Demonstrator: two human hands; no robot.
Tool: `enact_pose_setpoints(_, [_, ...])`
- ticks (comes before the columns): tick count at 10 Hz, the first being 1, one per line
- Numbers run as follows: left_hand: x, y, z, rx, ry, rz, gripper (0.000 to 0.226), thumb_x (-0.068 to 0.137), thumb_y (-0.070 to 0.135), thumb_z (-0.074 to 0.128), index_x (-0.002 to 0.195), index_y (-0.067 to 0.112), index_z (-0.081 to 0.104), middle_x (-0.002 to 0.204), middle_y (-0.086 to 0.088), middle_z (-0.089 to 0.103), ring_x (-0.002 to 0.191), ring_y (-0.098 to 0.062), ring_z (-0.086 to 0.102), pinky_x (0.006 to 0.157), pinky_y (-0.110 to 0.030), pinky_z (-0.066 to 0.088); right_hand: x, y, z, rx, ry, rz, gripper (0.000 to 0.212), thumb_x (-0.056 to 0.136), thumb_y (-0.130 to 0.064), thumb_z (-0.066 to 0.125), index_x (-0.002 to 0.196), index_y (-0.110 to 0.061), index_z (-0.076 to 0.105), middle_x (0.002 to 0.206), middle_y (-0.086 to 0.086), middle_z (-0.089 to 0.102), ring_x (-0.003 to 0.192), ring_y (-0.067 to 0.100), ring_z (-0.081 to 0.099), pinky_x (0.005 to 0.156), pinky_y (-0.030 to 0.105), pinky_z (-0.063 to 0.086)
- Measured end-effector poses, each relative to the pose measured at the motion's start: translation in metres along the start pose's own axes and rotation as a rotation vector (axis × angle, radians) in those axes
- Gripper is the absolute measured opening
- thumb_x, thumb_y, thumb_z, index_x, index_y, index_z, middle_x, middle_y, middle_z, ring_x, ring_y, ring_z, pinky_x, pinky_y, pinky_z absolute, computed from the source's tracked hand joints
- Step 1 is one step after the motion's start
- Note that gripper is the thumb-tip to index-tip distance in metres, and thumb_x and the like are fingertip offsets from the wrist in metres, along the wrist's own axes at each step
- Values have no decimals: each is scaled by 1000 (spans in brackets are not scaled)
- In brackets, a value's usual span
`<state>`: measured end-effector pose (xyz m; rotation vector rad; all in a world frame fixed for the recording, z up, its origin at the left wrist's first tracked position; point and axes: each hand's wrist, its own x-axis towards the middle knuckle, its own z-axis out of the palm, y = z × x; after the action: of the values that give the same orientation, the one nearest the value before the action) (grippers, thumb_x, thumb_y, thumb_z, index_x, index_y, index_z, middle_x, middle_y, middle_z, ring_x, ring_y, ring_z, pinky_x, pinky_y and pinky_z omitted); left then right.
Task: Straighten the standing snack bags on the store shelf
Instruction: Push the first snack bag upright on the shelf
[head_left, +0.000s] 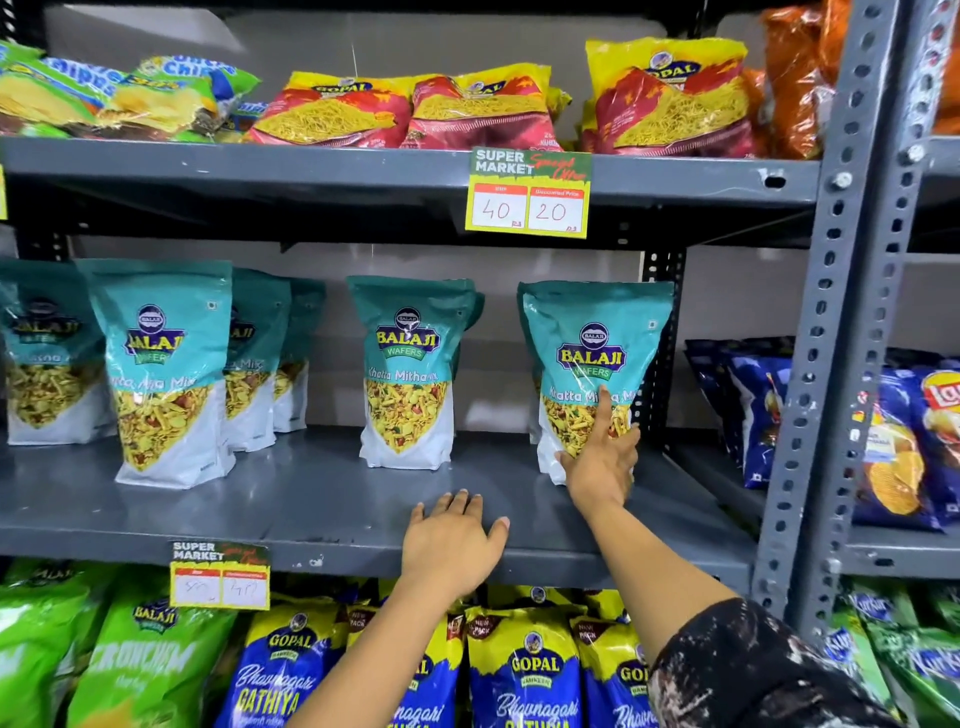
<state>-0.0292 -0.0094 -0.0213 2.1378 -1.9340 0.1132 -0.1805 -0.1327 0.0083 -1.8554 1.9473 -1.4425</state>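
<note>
Right hand (602, 462) at four o'clock, spread against the lower front of the rightmost teal Balaji bag (592, 358), gripping its base, bag upright on the grey middle shelf (311, 499). Left hand (452, 545) at six o'clock, flat, unclenched on the shelf's front edge, grasping nothing. Middle teal bag (408, 374) upright at centre.

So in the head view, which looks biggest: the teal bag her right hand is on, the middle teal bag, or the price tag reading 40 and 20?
1. Right teal bag, though nearer the camera
2. Middle teal bag
3. Price tag
</note>
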Motion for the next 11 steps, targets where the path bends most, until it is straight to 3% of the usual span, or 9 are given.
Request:
enact_pose_setpoints(3, [-5,1,-1,-13,23,6,64,97,53,19,150,18,28,161,-2,24,148,-19,20,119,-47,14,-29,4,-28,-86,-19,-19,111,80,-32,77,147,-46,-11,143,33,23,121,50,41,88,53,49])
enact_pose_setpoints(11, [-9,2,-3,2,28,-8,65,97,53,18,149,17,30,159,-4,27,146,-22,25,119,-48,18,-82,4,-70,-42,43,-73,115,74,-26,83,148,-44,-3,134,25,31,109,47,46,87,54,46])
